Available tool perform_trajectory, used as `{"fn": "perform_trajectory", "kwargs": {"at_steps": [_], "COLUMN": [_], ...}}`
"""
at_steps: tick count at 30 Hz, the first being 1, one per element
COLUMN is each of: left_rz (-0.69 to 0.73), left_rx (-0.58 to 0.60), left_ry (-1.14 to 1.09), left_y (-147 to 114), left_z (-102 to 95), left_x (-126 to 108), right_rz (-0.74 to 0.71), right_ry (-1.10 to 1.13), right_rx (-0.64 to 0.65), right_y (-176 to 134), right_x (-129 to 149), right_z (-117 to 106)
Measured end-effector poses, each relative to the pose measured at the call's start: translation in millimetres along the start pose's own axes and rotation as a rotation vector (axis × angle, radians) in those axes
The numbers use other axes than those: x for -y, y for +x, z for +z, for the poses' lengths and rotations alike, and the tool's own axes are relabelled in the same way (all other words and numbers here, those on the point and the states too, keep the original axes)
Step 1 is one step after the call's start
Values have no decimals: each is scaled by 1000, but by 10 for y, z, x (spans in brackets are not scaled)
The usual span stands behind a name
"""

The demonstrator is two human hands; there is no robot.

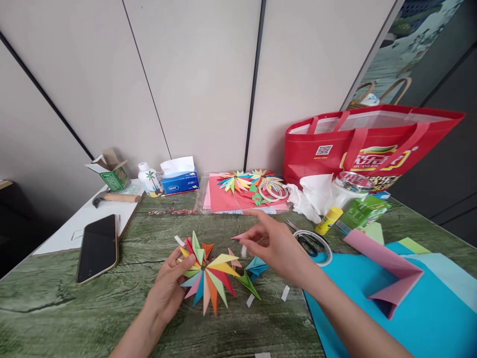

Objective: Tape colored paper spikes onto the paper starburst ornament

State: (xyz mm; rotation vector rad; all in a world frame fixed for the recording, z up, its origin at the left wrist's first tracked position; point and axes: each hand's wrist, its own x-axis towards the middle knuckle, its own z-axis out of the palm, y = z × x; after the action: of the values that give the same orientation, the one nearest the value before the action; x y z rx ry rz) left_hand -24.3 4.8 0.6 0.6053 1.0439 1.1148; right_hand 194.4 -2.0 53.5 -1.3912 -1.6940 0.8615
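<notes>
My left hand (168, 281) holds a many-coloured star of folded paper (204, 281) by its left side, thumb on top; its points fan out on the right and below. Just right of the star, my right hand (270, 243) is raised over the table. A small white strip of tape (244, 251) shows at its thumb and fingertips, which look pinched together. A pink folded paper piece (237, 237) lies by those fingertips. Between the hands are a green folded piece (249, 284) and a blue folded piece (257, 267). More white strips (285, 293) lie nearby.
At left are a phone (97, 246) and a hammer (117, 197). Finished paper stars (234, 182) lie at the back. To the right are scissors (307, 243), a tape roll (328, 254), a glue stick (329, 221), blue paper (346, 298) and a red bag (316, 154).
</notes>
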Motion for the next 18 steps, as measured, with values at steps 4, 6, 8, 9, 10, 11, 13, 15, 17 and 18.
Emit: {"fn": "perform_trajectory", "kwargs": {"at_steps": [4, 6, 8, 9, 10, 11, 13, 15, 17, 18], "left_rz": [34, 57, 80, 92, 105, 119, 150, 161, 152, 144], "left_rx": [-38, -50, -58, -67, -74, -83, -95, -96, -82, -72], "left_ry": [28, 42, 51, 53, 54, 56, 58, 58, 59, 59], "left_y": [18, 2, -16, -22, -26, -28, -32, -38, -47, -51], "left_z": [-13, 9, 35, 47, 56, 63, 69, 69, 66, 65], "left_x": [13, 19, 20, 19, 18, 18, 21, 29, 39, 44], "right_rz": [75, 57, 46, 53, 70, 93, 146, 174, 172, 167], "right_ry": [-64, -59, -22, 4, 35, 74, 144, 158, 129, 113], "right_rx": [231, 227, 236, 261, 301, 349, 426, 427, 375, 350], "right_y": [-36, -45, -52, -57, -62, -68, -81, -92, -98, -100], "right_x": [-46, -61, -54, -43, -30, -17, -6, -23, -66, -91], "right_z": [-12, 24, 70, 93, 115, 136, 182, 236, 301, 335]}}
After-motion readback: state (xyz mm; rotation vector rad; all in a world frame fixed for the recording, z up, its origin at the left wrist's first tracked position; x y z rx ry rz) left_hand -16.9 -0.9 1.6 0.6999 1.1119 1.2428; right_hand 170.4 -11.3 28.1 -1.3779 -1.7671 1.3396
